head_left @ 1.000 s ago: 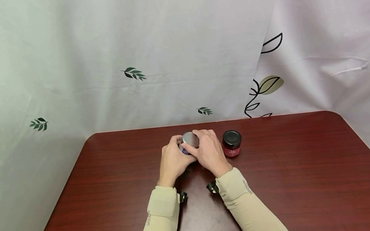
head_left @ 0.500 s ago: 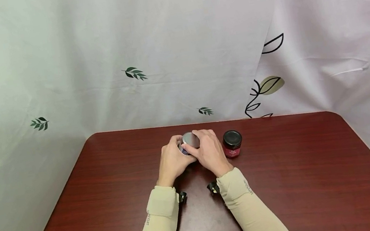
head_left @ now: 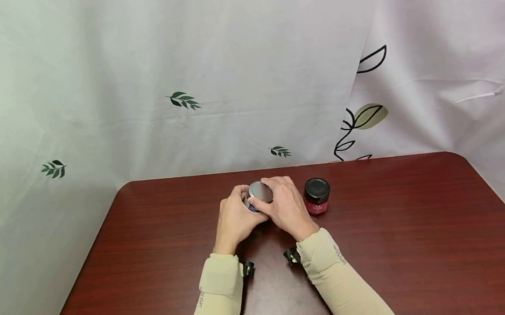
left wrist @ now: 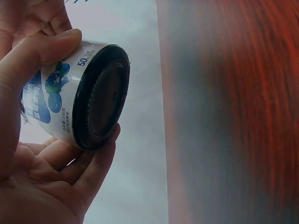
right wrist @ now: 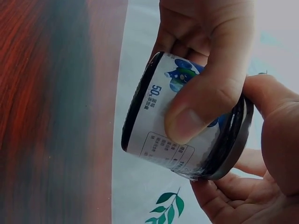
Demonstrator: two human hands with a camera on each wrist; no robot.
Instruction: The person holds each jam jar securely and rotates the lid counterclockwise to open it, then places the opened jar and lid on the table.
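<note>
A blueberry jam jar (head_left: 251,205) with a silver lid (head_left: 257,189) is held above the table. My left hand (head_left: 236,217) grips its body, thumb across the white and blue label (left wrist: 70,88), fingers on the far side. The jar's dark glass base (left wrist: 108,95) faces the table in the left wrist view. My right hand (head_left: 285,202) holds the lid between thumb and fingers; the lid's rim (right wrist: 236,144) shows in the right wrist view. Dark contents show through the glass by the lid. Just right of my right hand stands a second jar (head_left: 316,196), black-lidded with a red label.
The reddish-brown wooden table (head_left: 415,231) has rounded far corners. White cloth (head_left: 215,38) with leaf prints hangs behind it and along both sides. A dark camera mount sits on the inner side of each wrist.
Almost nothing differs. Both hands keep hold of the jar in the same place, and the black-lidded jar stands where it was. The wrists shift only very slightly.
</note>
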